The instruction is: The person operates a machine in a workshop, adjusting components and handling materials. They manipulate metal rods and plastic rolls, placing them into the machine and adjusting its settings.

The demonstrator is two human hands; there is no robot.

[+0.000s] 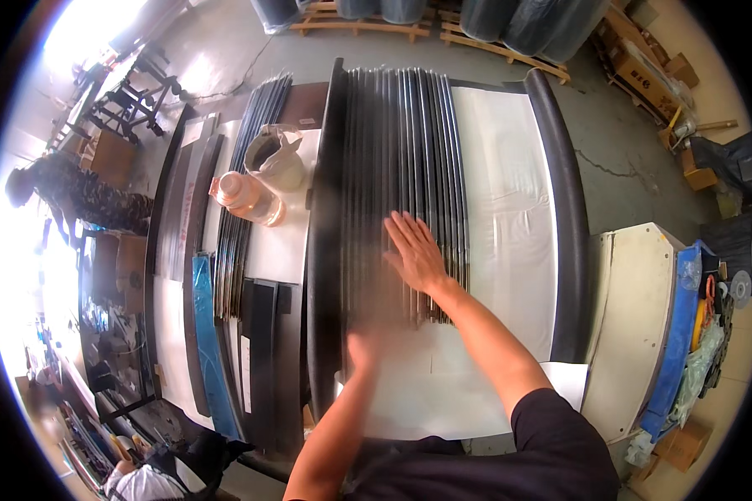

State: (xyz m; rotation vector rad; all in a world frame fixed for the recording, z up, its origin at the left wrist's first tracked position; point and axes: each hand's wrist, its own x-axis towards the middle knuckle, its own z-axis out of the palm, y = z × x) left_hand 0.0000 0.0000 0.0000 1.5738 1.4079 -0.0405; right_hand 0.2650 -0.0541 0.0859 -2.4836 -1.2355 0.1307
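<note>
A row of long, thin dark strips with shiny edges lies side by side in front of me on a white-covered worktable. My right hand rests flat over the strips near their close end, fingers stretched out, holding nothing. Near the close left corner of the row is my left hand, smeared by motion. Its fingers cannot be made out, nor whether it touches the strips.
Dark padded rails border the worktable. To the left, another surface carries a clear bottle, a pale open bag and a second bundle of strips. A cream cabinet stands right. Another person is far left.
</note>
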